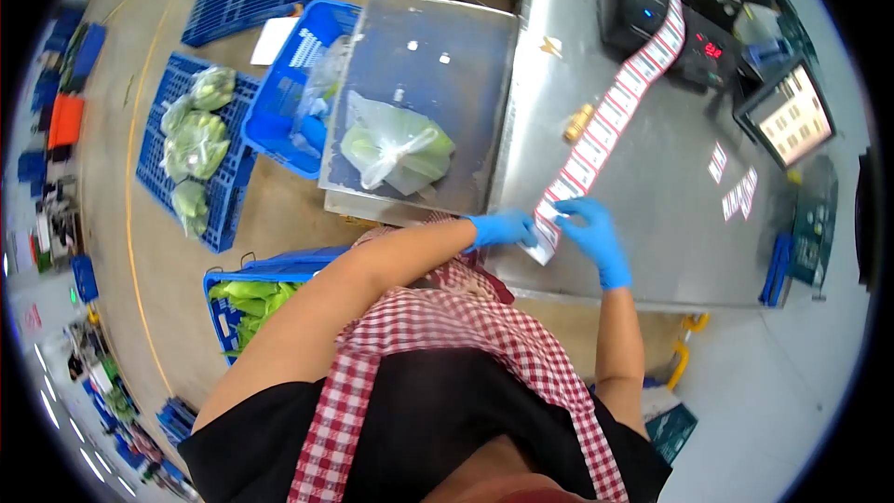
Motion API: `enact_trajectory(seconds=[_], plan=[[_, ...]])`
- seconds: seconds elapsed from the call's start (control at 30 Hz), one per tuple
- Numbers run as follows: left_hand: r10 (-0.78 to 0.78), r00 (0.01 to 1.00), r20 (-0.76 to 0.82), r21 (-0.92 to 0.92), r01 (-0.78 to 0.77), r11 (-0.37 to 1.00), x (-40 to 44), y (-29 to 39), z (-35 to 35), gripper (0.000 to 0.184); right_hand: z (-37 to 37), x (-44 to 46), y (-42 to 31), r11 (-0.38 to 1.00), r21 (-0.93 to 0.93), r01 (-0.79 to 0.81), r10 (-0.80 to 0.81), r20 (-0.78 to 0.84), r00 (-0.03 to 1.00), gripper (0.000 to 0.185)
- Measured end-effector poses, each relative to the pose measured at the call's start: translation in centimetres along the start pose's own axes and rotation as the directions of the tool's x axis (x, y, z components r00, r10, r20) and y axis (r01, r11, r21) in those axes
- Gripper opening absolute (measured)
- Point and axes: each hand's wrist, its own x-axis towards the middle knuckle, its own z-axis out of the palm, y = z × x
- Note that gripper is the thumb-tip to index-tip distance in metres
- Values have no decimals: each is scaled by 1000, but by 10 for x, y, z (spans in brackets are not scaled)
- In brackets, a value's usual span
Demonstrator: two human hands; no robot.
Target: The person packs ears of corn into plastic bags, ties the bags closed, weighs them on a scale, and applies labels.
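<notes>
A long strip of printed labels [605,128] curves out of a black label printer [641,11] and runs down the steel table to its front edge. My left hand [501,230], in a blue glove, pinches the strip's left edge near its loose end. On the other side, my right hand [598,240], also gloved in blue, has its thumb and bent fingers closed on the strip's right edge. Left of the table, a knotted clear bag of green vegetables [396,149] lies on a weighing platform [466,65].
Loose labels [740,196] lie on the steel table [670,251] at right, near a lit screen [792,116]. A tan roll [578,121] sits beside the strip. Blue crates [265,121] and a pallet with bagged vegetables [196,144] stand left. Leafy greens [256,303] fill a nearer crate.
</notes>
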Motion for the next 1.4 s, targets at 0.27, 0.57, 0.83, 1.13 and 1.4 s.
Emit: enact_trajectory(seconds=[0.27, 0.57, 0.83, 1.13, 1.4], plan=[[-7, 999, 44, -96, 11, 995, 0, 10, -14, 20, 28, 8, 2, 832, -462, 309, -227, 225, 947, 12], [-58, 997, -55, 42, 60, 997, 11, -6, -14, 39, -12, 4, 94, 785, 386, -484, 602, -293, 743, 23], [346, 854, -388, 559, -80, 826, -48, 17, -9, 52, 90, 151, -45, 997, 34, -75, 82, -372, 925, 28], [187, 703, -686, 319, 59, 946, -184, -90, -86, 22, 283, 262, 64, 987, 157, 44, -92, 317, 944, 26], [-220, 382, -897, -177, 144, 974, -317, -194, -125, 27, 280, 216, -29, 999, 13, 42, -44, 192, 980, 30]])
